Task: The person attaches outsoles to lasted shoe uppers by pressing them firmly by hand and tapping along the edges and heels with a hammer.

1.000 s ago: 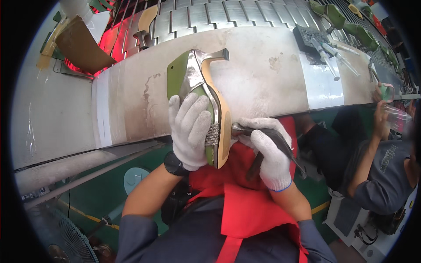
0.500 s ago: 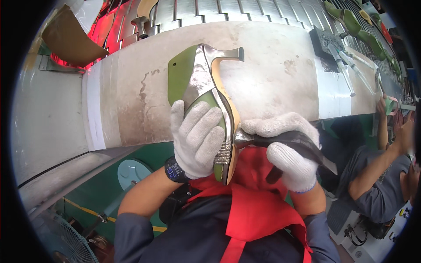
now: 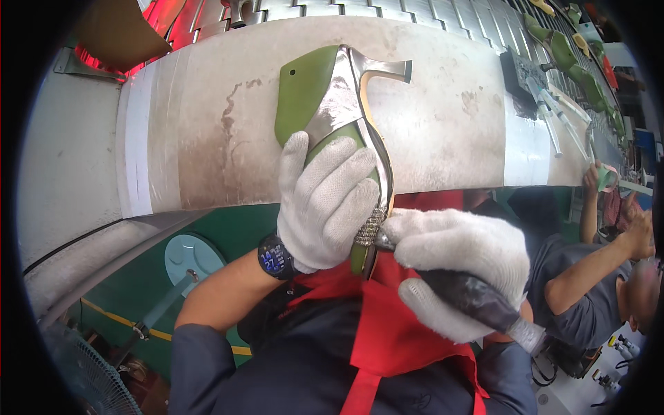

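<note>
My gloved left hand [image 3: 325,207] is wrapped round a high-heeled sandal [image 3: 346,104], with its fingers across the side. The sandal has silver straps, a jewelled band at the toe and a slim metallic heel pointing right, and is mounted on a green shoe last [image 3: 301,97]. In my gloved right hand [image 3: 463,263] is a dark hammer [image 3: 477,297], partly hidden by the fingers. Its rounded metal face lies against or very near the sole edge beside the jewelled band; I cannot tell whether it touches.
A pale, stained bench top [image 3: 207,131] lies beyond my hands. Behind it runs a slatted metal conveyor [image 3: 332,8]. A dark block [image 3: 519,79] and syringes [image 3: 553,114] lie at the right. Another person [image 3: 588,277] works at the far right. A fan [image 3: 90,373] stands lower left.
The sandal has shifted a little up and right with my left hand. My right hand has moved down and right, and the hammer has turned in it.
</note>
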Demonstrator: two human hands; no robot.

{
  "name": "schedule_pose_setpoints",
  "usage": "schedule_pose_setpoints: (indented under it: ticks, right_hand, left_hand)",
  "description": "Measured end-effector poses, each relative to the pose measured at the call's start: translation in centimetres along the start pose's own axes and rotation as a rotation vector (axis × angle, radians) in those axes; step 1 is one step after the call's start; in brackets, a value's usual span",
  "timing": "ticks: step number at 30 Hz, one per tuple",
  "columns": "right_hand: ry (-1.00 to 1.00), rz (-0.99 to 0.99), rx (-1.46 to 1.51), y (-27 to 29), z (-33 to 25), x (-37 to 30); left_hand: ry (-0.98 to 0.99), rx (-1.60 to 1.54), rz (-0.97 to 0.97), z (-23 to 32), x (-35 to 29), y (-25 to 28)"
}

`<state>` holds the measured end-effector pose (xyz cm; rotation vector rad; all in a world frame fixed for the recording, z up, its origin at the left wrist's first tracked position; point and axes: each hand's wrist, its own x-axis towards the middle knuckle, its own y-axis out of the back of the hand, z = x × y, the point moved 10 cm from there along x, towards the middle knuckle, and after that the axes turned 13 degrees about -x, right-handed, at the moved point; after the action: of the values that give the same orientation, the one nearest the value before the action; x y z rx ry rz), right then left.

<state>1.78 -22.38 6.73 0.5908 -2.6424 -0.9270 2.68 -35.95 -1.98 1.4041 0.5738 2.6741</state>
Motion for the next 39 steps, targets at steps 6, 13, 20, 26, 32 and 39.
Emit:
schedule_pose_setpoints:
  ticks: [6, 13, 20, 26, 32, 39]
  right_hand:
    - [0.008, 0.002, -0.064, -2.0, -1.7, -2.6]
    - [-0.186, -0.023, 0.117, -3.1, 1.1, -5.9]
    - [-0.339, 0.304, 0.582, -0.7, 4.0, -4.5]
    - [-0.37, 0.112, 0.44, 0.8, 6.6, -1.0]
    - [-0.388, -0.074, 0.317, 2.1, 9.0, 2.9]
    - [-0.499, -0.175, 0.341, 1.0, 9.8, 6.0]
  left_hand:
    - [-0.01, -0.015, 0.021, -0.1, -0.4, 0.0]
    - [0.032, -0.02, -0.05, -0.4, 1.2, -0.2]
    - [-0.035, 0.038, 0.016, -0.1, 0.1, -0.4]
    - [-0.031, 0.021, -0.025, -0.4, 0.1, -0.5]
    - [-0.041, 0.05, -0.01, -0.6, -0.6, -0.6]
    - [-0.078, 0.073, 0.113, -0.6, -1.0, -0.8]
